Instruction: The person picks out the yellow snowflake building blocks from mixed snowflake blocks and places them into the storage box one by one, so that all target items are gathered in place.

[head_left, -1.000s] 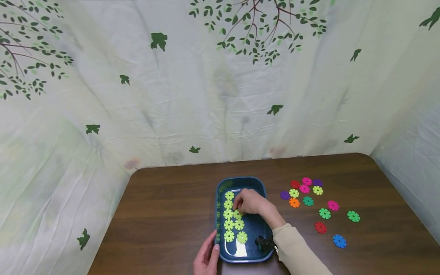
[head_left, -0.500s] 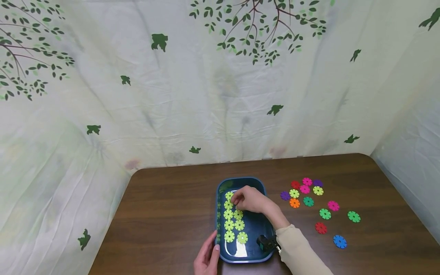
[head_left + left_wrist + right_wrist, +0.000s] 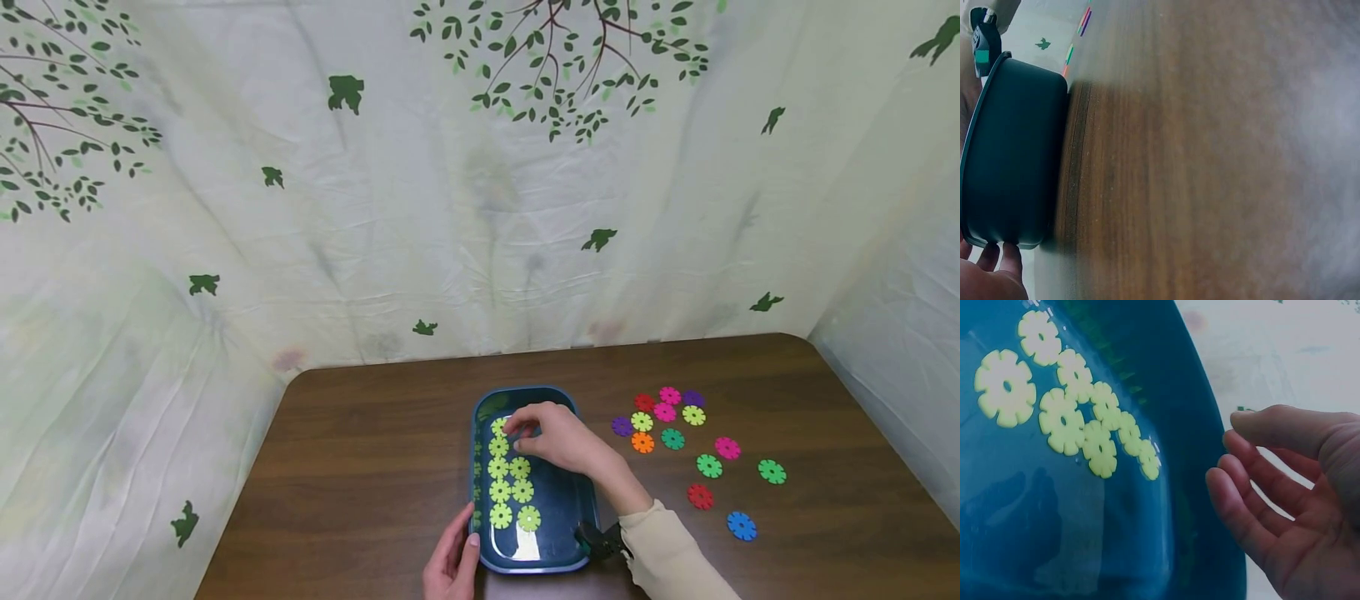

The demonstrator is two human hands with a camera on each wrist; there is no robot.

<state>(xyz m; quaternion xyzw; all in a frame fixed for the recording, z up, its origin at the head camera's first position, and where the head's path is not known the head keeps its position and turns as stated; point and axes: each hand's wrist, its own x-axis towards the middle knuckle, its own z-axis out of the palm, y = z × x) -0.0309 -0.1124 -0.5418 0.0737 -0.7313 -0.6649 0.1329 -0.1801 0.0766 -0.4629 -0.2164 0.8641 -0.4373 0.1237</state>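
A blue tray [image 3: 558,508] stands on the table, holding several yellow-green flower-shaped discs [image 3: 500,491]. They lie flat in two columns along its left side, the left column longer. My right hand [image 3: 558,437] hovers over the far part of the tray, fingers loosely bent with nothing between them. In the right wrist view, the thumb and fingertips of the right hand [image 3: 1291,494] stand apart. My left hand [image 3: 452,562] rests against the tray's near left side with extended fingers. In the left wrist view, its fingertips [image 3: 1011,255] touch the outer wall of the tray [image 3: 1016,156].
Right of the tray, loose flower discs in several colours lie on the brown table [image 3: 360,475], among them an orange disc [image 3: 642,442], a red disc [image 3: 701,497] and a blue disc [image 3: 742,526]. A white curtain [image 3: 450,208] with leaf prints hangs behind the table.
My right hand has lifted off the discs and drawn slightly back to the right, its fingers spreading apart. The left hand and the discs have stayed in place.
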